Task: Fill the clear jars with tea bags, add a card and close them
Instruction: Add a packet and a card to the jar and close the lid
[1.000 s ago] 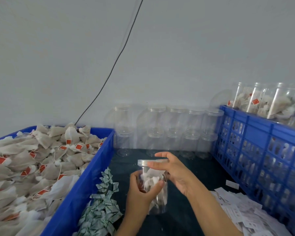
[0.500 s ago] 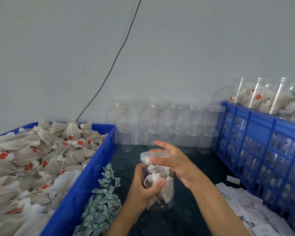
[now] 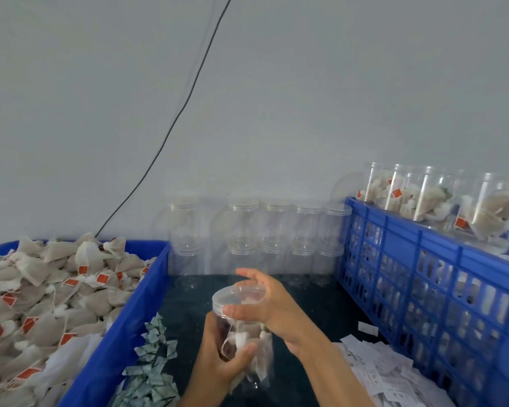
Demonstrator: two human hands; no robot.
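I hold a clear jar with white tea bags inside above the dark table, tilted slightly left. My left hand grips its lower body from the left. My right hand wraps round the clear lid on the jar's mouth, thumb in front and fingers behind. Loose tea bags with red tags fill the blue bin on the left. White cards lie in a pile at the right front.
Empty clear jars are stacked in two rows against the back wall. A blue slotted crate on the right carries filled jars on top. Small green-white packets lie beside the blue bin. A black cable hangs down the wall.
Both hands have lifted the jar and tilted it a little to the left. My right hand has turned further round the lid.
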